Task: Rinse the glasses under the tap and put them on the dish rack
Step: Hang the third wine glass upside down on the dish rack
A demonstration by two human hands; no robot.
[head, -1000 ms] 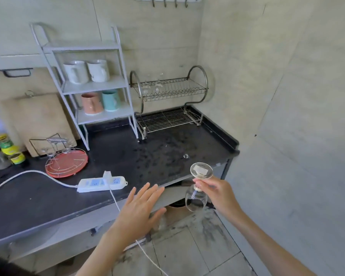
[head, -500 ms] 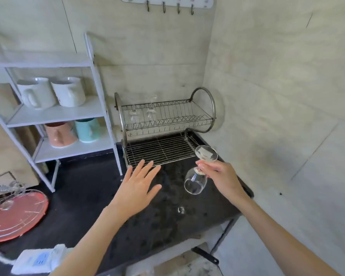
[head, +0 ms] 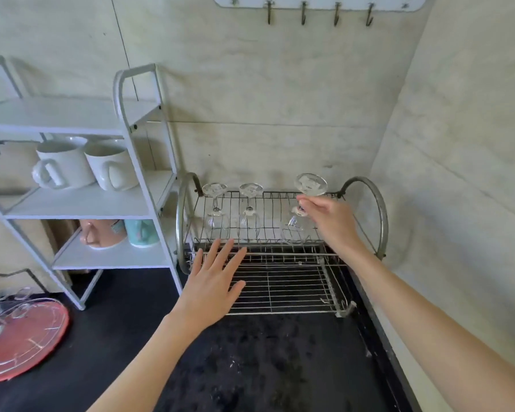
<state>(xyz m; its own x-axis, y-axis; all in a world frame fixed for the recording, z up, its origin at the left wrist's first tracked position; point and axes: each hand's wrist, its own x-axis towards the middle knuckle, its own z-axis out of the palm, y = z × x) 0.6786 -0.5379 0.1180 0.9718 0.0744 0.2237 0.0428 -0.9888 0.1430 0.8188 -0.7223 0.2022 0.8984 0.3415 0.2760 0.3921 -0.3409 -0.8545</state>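
Two glasses (head: 216, 214) stand inverted in our dish rack (head: 283, 233); our right hand (head: 330, 221) pinches a third glass (head: 305, 203), its stem hidden; our left hand (head: 211, 283) hovers flat, empty.

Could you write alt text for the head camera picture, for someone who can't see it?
A person's right hand holds an upside-down wine glass by its stem at the dish rack, beside two glasses already there. The left hand hovers open.

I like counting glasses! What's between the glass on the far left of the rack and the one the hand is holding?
One more upside-down glass stands between the leftmost glass and the glass held by the right hand, all on the dish rack upper tier, head view.
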